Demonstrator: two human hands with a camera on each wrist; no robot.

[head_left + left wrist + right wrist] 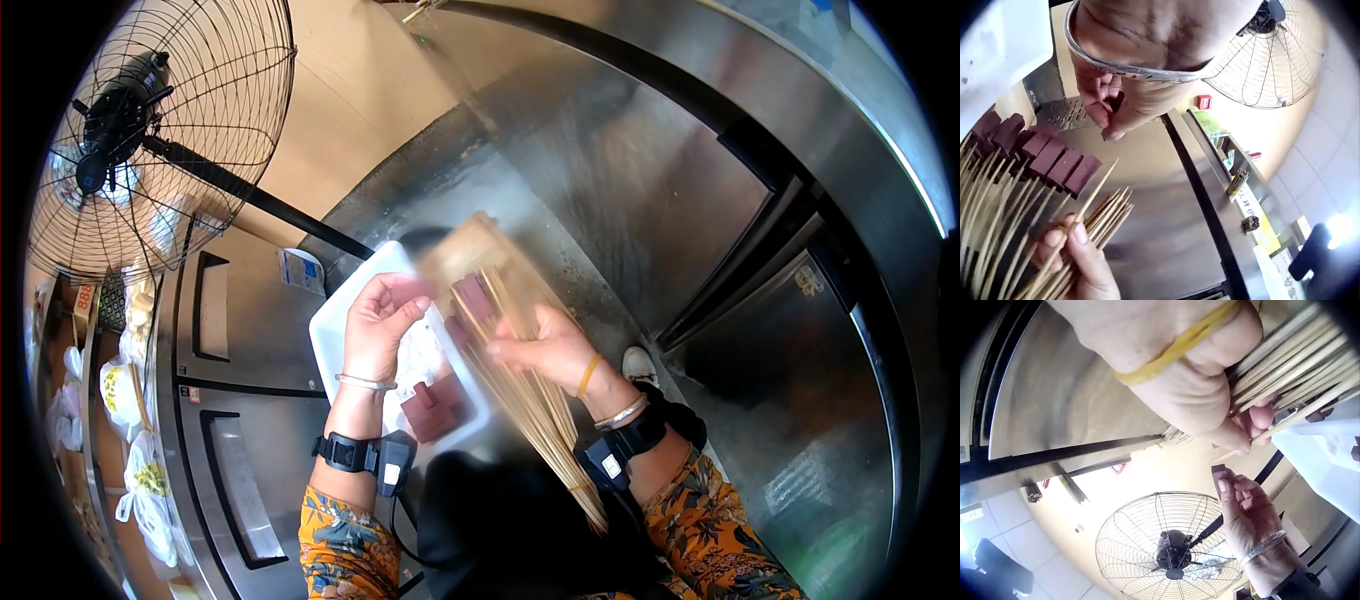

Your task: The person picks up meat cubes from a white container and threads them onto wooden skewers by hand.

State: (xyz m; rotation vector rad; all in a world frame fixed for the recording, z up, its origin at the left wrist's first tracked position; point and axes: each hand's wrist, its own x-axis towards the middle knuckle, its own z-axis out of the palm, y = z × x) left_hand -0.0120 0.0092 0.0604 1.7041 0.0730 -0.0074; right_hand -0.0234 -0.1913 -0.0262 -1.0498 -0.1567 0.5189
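Observation:
My left hand (pixel 375 325) pinches a dark red block (pixel 1218 477) between thumb and fingers, over the white tub (pixel 335 335). My right hand (pixel 545 350) grips a bundle of thin wooden skewers (pixel 1297 362), with one skewer (pixel 1100 189) held out between thumb and finger, its pointed tip bare. In the left wrist view, several dark red pieces (pixel 1047 156) on skewers lie in a row beside the right hand. Inside the tub are more dark red blocks (pixel 430 412). The left hand's block is apart from the skewer tip.
A wooden board or tray (pixel 480 235) lies beside the tub, under the skewered pieces. At the left stands a black fan (pixel 125 120), with steel cabinet doors (pixel 225 350) and shelves holding plastic bags (pixel 150 480). Another steel cabinet (pixel 690 160) is at the right.

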